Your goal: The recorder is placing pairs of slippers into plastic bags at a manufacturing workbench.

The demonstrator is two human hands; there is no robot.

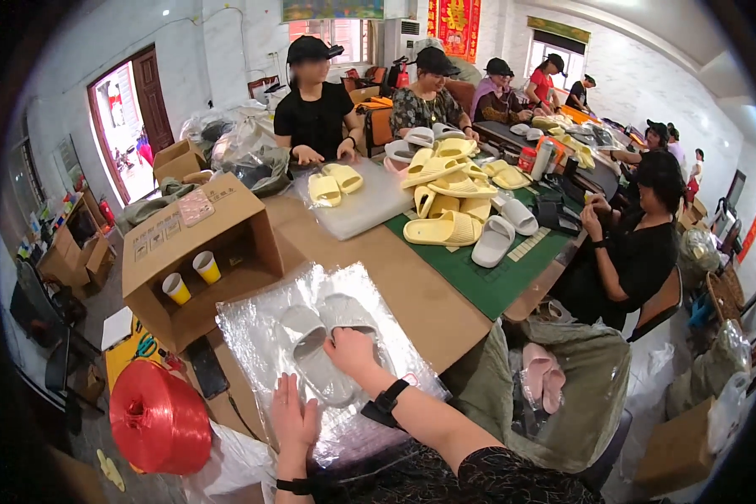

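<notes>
Pair of grey slippers (323, 344) inside a clear plastic bag (311, 294), lying flat on the brown surface (420, 294) just in front of the person. The two lie side by side, touching; long axes run roughly 11 to 5 o'clock. Which end is toe, cannot tell through the glare on the film.

Right hand (353, 351) rests palm down on the right-hand slipper, fingers spread and lightly curled, pressing through the plastic. Left hand (292, 416) lies flat on the bag's near edge at 7 o'clock of the pair, fingers straight and close together, pointing toward 12. Neither hand pinches anything. Dark bands on both wrists.

Bag's far edge sits close to an open cardboard box (197, 252) at 10 o'clock; two yellow-and-white paper cups (191, 277) stand inside it. Bare brown surface lies open from 12 to 2 o'clock of the pair. The surface's right edge drops off at 3 o'clock, where a grey-green sack (580, 378) holds pink slippers (542, 374).

Red spool of twine (160, 416) at 8 o'clock, below the surface's edge. Farther out at 1 o'clock, a green mat (479, 281) carries a heap of yellow slippers (445, 197) and a few white ones. Other people sit around the far side and the right side.
</notes>
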